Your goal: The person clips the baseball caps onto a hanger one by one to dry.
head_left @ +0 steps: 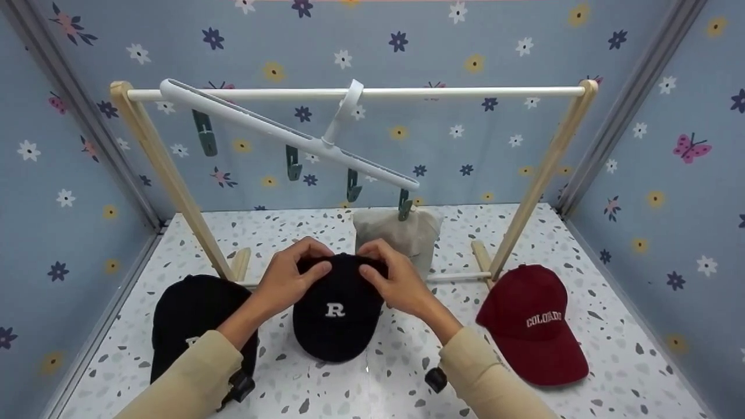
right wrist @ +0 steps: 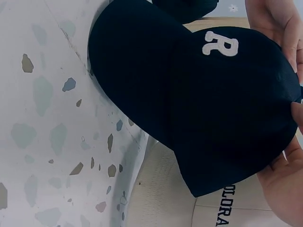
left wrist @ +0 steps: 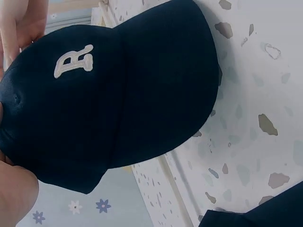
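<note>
In the head view a black baseball cap (head_left: pixel 334 326) with a white letter R on its front is held between both hands, brim pointing down toward me. My left hand (head_left: pixel 290 273) pinches the crown's upper left with thumb and fingers. On the upper right, my right hand (head_left: pixel 397 279) grips it the same way. Both wrist views show the cap (left wrist: pixel 118 94) close up, with fingers round the crown's edge. Whether the brim touches the table, I cannot tell. Above hangs a white hanger (head_left: pixel 250 121) with several dark green clips (head_left: pixel 293 164), none gripping a cap.
A wooden rack (head_left: pixel 541 180) carries the hanger on its white rod (head_left: pixel 465 92). Another black cap (head_left: pixel 192 308) lies left, a dark red cap (head_left: pixel 532 326) right. Behind the hands sits a beige cap (right wrist: pixel 161 189) with dark lettering. Flowered walls (head_left: pixel 436 58) enclose the speckled table (head_left: pixel 617 361).
</note>
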Available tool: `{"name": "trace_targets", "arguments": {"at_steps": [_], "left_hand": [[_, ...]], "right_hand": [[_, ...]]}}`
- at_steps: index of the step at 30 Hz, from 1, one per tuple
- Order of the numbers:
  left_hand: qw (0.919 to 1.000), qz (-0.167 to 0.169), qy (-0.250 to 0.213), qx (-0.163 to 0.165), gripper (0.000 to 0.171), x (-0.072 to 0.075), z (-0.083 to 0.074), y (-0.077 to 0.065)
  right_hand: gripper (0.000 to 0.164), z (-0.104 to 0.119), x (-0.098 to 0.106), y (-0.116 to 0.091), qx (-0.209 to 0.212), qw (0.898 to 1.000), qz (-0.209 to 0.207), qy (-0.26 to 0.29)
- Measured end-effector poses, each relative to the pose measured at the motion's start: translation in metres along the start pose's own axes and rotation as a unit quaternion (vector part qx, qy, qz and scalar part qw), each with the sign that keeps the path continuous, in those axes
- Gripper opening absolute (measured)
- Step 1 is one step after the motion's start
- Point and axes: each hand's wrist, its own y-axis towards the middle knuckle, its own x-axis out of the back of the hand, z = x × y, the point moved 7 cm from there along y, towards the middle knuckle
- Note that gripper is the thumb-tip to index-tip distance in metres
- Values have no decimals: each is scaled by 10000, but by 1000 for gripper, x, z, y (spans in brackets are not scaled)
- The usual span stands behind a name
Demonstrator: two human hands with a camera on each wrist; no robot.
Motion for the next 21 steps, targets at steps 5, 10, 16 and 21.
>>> {"name": "trace_targets", "arguments": {"at_steps": [5,10,16,21], "left_hand": [[9998,119,175,48,16,1,-1,1],[9992,180,344,26,17,0,-4,2],[9991,161,381,29,16,1,-6,3],[9989,96,454,-35,15,3,-10,5]], "right_hand": [[17,2,5,2,9,9999,82,-110],[14,6,10,4,-88,9994,129,-295],[14,11,14,7,-44,9989,260,-392],[15,15,15,9,-17,9984,329,-466]]}}
